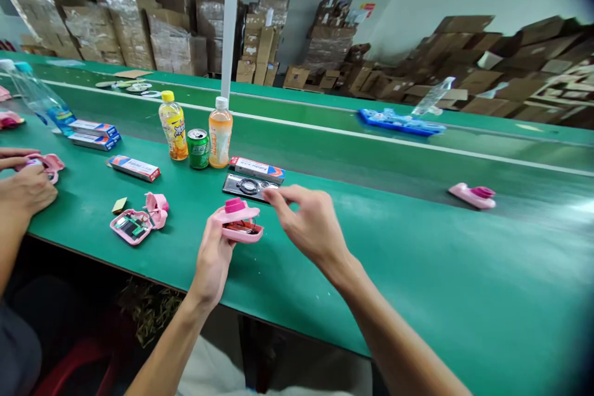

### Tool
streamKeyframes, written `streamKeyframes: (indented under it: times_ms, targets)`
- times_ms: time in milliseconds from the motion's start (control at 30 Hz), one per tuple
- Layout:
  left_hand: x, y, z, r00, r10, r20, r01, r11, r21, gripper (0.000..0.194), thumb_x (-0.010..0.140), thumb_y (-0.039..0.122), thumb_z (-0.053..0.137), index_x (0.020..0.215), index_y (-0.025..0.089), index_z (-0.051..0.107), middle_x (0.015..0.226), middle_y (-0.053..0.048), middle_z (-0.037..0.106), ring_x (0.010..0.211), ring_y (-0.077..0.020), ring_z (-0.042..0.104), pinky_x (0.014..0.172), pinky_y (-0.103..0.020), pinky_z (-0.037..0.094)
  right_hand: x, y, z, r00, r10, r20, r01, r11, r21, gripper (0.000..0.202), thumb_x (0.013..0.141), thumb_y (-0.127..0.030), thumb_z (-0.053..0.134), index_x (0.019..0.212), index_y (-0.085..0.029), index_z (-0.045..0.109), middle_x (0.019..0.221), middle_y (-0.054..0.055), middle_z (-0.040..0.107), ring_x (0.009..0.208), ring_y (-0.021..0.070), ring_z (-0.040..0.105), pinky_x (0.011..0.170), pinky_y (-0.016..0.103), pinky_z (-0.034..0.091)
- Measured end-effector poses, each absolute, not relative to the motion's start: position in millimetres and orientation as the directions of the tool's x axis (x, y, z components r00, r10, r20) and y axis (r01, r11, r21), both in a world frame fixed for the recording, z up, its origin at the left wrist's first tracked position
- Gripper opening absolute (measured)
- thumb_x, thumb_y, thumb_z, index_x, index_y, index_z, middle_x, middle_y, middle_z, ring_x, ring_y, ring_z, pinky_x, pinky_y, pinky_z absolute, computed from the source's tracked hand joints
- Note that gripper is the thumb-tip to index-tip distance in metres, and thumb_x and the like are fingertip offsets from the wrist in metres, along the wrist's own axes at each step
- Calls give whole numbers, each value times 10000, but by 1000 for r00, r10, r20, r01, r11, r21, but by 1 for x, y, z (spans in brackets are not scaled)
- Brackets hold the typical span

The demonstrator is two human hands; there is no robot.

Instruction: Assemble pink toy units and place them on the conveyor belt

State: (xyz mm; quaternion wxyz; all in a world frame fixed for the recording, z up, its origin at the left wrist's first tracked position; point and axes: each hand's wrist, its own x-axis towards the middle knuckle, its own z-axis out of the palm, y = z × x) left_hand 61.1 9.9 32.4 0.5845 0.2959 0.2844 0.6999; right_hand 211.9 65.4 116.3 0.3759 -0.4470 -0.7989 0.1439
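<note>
A pink toy camera point(244, 235) is in my left hand point(213, 253), held just above the green bench. Its two case halves gape on the right side, with wires and a red part showing inside, and a darker pink lens ring faces up. Just right of it is my right hand point(310, 219), fingers curled and thumb close to them; whatever they may pinch cannot be made out. Behind the hands lie a phone point(245, 187) with a ring on its back and a narrow printed box point(257, 169). An opened pink camera point(132, 227) with its circuit board exposed rests to the left.
At far left a co-worker's hands point(30, 189) hold another pink case. Two drink bottles point(174, 130) and a green can point(198, 150) stand behind, near more printed boxes point(134, 167). A pink camera point(473, 195) and a blue tray point(401, 122) sit on the belt.
</note>
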Motion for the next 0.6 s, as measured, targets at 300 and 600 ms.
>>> streamKeyframes:
  times_ms: [300,600]
  targets:
    - [71,8,24,-166,986,27,-631,-128,765,524,1001,565,548,1385,210,505,1369,-122,656,1260,-259,642,1059,-401,512,201,26,85,-330,880,342,531,472,-703,273,997,-422,603,958,-212,774,875,27,778,755,189,702,707,278,528]
    - [78,1,26,-251,967,-31,-557,-119,822,597,972,643,533,1396,236,428,1354,-115,636,1130,-225,702,1025,-371,539,196,17,50,-146,758,636,568,590,-573,299,1054,-383,513,992,-206,746,1114,124,692,1144,240,666,790,309,634]
